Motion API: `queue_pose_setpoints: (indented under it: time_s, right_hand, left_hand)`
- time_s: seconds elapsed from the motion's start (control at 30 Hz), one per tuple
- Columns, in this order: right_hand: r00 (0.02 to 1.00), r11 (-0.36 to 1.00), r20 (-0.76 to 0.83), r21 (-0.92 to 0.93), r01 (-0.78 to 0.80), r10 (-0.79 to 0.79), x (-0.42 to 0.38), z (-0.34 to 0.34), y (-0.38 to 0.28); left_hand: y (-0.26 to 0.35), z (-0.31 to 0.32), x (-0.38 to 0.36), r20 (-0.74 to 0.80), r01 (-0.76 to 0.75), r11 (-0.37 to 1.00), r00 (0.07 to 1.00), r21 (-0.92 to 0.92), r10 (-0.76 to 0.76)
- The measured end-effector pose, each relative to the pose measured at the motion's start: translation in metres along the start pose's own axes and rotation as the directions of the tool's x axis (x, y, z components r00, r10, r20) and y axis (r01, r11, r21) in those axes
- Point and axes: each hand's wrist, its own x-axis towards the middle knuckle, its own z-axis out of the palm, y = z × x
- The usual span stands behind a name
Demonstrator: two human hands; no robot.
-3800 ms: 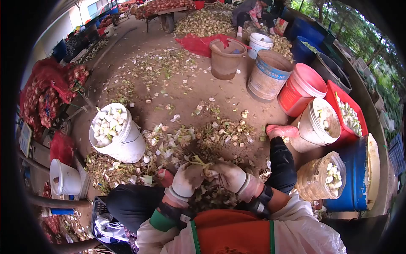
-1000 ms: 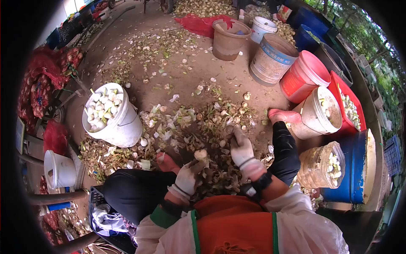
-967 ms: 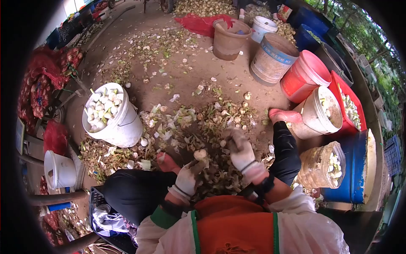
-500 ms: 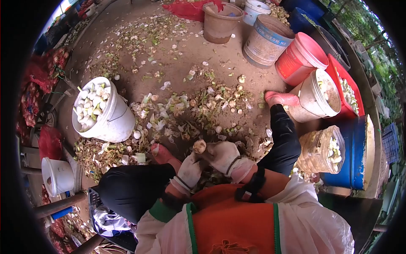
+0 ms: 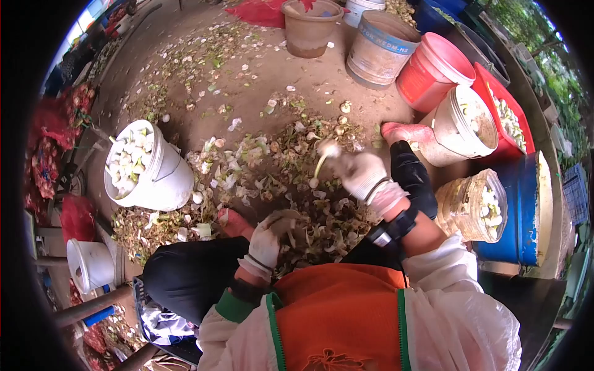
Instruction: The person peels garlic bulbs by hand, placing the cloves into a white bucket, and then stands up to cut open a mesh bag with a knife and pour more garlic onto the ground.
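My right hand (image 5: 364, 175), in a white glove, is stretched forward over the scraps, its fingers blurred by motion. At its fingertips is a pale round onion (image 5: 329, 148), with a green shoot curving down from it. My left hand (image 5: 272, 238), gloved too, hovers low between my knees with its fingers curled; whatever they may hold is hidden. Below both hands spreads a heap of papery skins and cut leaves (image 5: 322, 229). Loose bulbs (image 5: 345, 107) lie farther out on the floor.
A white bucket (image 5: 176, 182) of peeled bulbs leans at the left. On the right are a cream bucket (image 5: 455, 133), a clear tub (image 5: 461, 207) and a blue drum (image 5: 526, 204). Behind them stand a red bucket (image 5: 421, 77) and a blue-banded bucket (image 5: 371, 62). Red mesh sacks (image 5: 46, 161) line the left edge.
My hands have come apart. The right has swung forward and to the right with the onion; the left has shifted slightly and stays low near my knees. The camera view has tilted a little.
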Motion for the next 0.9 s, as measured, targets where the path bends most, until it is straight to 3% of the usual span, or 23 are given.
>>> queue_pose_setpoints:
  time_s: [0.03,0.07,0.1,0.17,0.2,0.23,0.3,0.33,0.37,0.43,0.5,0.53,0.57,0.6,0.63,0.67,0.7,0.73,0.77,0.8,0.83,0.87,0.9]
  right_hand:
    - [0.989,0.991,0.105,0.094,0.099,-0.108,0.006,0.013,0.019]
    - [0.985,0.929,0.061,-0.329,0.171,-0.160,-0.025,-0.035,-0.082]
    - [0.977,0.976,0.212,-0.215,0.042,0.005,-0.028,-0.033,-0.086]
    - [0.865,0.974,0.466,-0.204,-0.097,0.184,-0.038,-0.042,-0.124]
    - [0.881,0.982,0.461,-0.187,-0.023,0.109,-0.049,-0.025,-0.116]
    - [0.892,0.984,0.452,-0.170,0.050,0.033,-0.055,-0.015,-0.118]
    - [0.818,0.974,0.559,-0.228,-0.006,0.136,-0.060,-0.014,-0.122]
    - [0.837,0.982,0.538,-0.187,0.001,0.101,-0.063,-0.012,-0.120]
    - [0.855,0.989,0.513,-0.148,0.007,0.071,-0.065,-0.011,-0.118]
    - [0.820,0.991,0.565,-0.132,-0.016,0.089,-0.066,-0.016,-0.117]
    - [0.753,0.993,0.651,-0.118,-0.032,0.101,-0.059,-0.026,-0.119]
    - [0.755,0.992,0.647,-0.116,-0.037,0.104,-0.058,-0.030,-0.118]
    - [0.737,0.957,0.669,-0.266,0.117,0.096,-0.057,-0.033,-0.117]
    - [0.714,0.876,0.694,-0.397,0.273,0.092,-0.056,-0.036,-0.117]
    - [0.692,0.804,0.678,-0.543,0.243,0.248,-0.044,-0.043,-0.119]
    - [0.665,0.705,0.632,-0.675,0.220,0.398,-0.030,-0.051,-0.121]
    - [0.877,0.894,0.423,-0.448,-0.016,0.228,-0.029,-0.076,-0.106]
    - [0.999,0.987,0.029,-0.159,0.026,-0.021,-0.017,-0.047,-0.017]
    - [0.963,0.914,-0.001,-0.314,-0.256,0.269,-0.008,-0.066,-0.026]
    - [0.989,0.804,-0.070,-0.576,-0.146,0.130,-0.007,-0.046,-0.008]
    - [0.995,0.609,-0.097,-0.791,-0.063,-0.022,-0.009,-0.024,0.009]
    - [0.935,0.789,0.191,-0.600,-0.131,0.300,-0.013,-0.047,-0.062]
    - [0.980,0.951,0.095,-0.243,0.192,-0.174,-0.024,-0.032,-0.056]
  left_hand:
    - [-0.004,0.002,0.007,-0.108,-0.072,0.995,0.992,-0.070,0.064]
    - [0.009,0.015,0.005,-0.268,-0.118,0.924,0.937,0.364,0.225]
    - [0.022,0.025,0.003,-0.271,-0.122,0.921,0.934,0.369,0.233]
    - [0.036,0.036,-0.003,-0.105,-0.258,0.577,0.847,0.775,0.520]
    - [0.037,0.033,0.004,0.047,-0.295,0.313,0.791,0.903,0.610]
    - [0.034,0.030,0.005,0.040,-0.284,0.315,0.797,0.906,0.603]
    - [0.030,0.027,0.005,0.043,-0.141,0.256,0.933,0.956,0.356]
    - [0.026,0.035,0.003,0.050,-0.164,0.170,0.846,0.972,0.531]
    - [0.028,0.036,0.003,0.051,-0.162,0.168,0.849,0.972,0.525]
    - [0.033,0.036,0.002,0.076,-0.055,-0.068,0.926,0.996,0.370]
    - [0.037,0.034,0.005,0.161,-0.114,-0.132,0.883,0.985,0.440]
    - [0.041,0.032,0.003,0.230,-0.181,-0.168,0.913,0.969,0.338]
    - [0.045,0.033,0.001,0.292,-0.250,-0.195,0.929,0.949,0.229]
    - [0.051,0.034,-0.005,0.349,-0.318,-0.152,0.896,0.936,0.276]
    - [0.048,0.030,-0.006,0.349,-0.318,-0.153,0.896,0.936,0.273]
    - [0.043,0.024,-0.007,0.322,-0.324,-0.045,0.898,0.945,0.300]
    - [0.040,0.022,-0.009,0.296,-0.333,0.061,0.897,0.941,0.328]
    - [0.041,0.025,-0.010,0.302,-0.339,0.053,0.891,0.939,0.338]
    - [0.042,0.029,-0.012,0.129,-0.290,0.605,0.947,0.742,0.295]
    - [0.043,0.032,-0.014,0.010,-0.154,0.947,0.987,0.283,0.158]
    - [0.042,0.034,-0.016,0.005,-0.161,0.944,0.986,0.288,0.167]
    - [0.041,0.037,-0.019,-0.038,-0.089,0.992,0.995,0.087,0.093]
    - [0.039,0.038,-0.020,-0.063,-0.024,0.993,0.998,-0.119,0.016]
